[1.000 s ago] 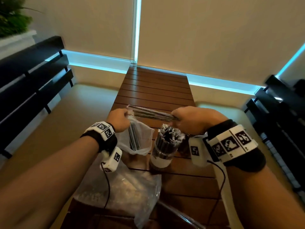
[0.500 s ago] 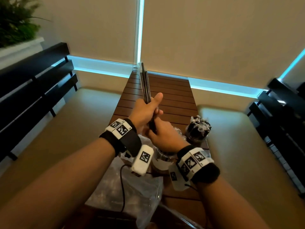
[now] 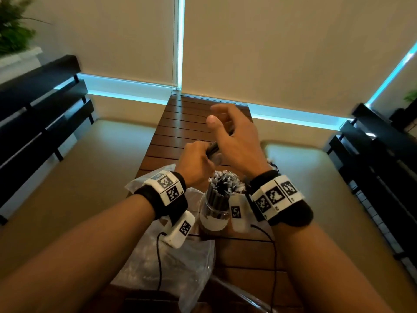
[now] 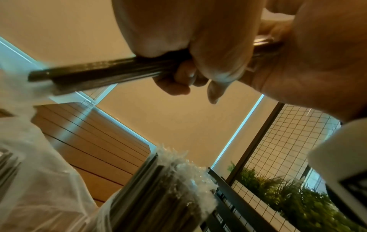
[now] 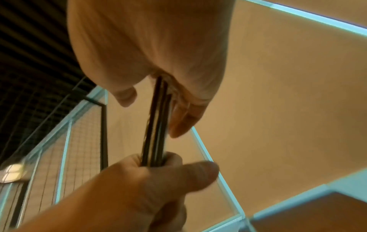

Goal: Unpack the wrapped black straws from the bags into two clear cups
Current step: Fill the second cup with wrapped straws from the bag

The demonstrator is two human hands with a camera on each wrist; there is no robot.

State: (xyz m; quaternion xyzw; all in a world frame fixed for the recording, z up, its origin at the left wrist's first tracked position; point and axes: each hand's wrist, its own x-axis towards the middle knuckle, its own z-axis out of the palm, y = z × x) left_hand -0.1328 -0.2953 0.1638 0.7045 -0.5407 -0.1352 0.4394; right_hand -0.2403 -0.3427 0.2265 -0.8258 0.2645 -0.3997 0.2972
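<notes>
A bundle of wrapped black straws [image 3: 213, 147] lies nearly level above the table, gripped near its close end by my left hand [image 3: 198, 160]. My right hand [image 3: 234, 136] is beyond it, fingers and thumb spread loosely, its palm against the far ends of the straws. In the right wrist view the straws [image 5: 157, 122] run from the right palm [image 5: 143, 47] down into the left fist [image 5: 151, 177]. Below the hands stands a clear cup [image 3: 214, 213] packed with wrapped straws [image 4: 168, 188]. A second filled cup [image 3: 273, 164] peeks from behind my right wrist.
A small clear bag [image 3: 155, 180] with straws inside lies left of the cup. A larger crumpled plastic bag [image 3: 171, 267] covers the near table. The slatted wooden table [image 3: 187, 123] stretches away to the wall. Dark benches [image 3: 45, 114] flank both sides.
The bundle, pulled out of the small bag and then stood upright in both hands, now lies nearly level. My right hand has let go and opened against its far end.
</notes>
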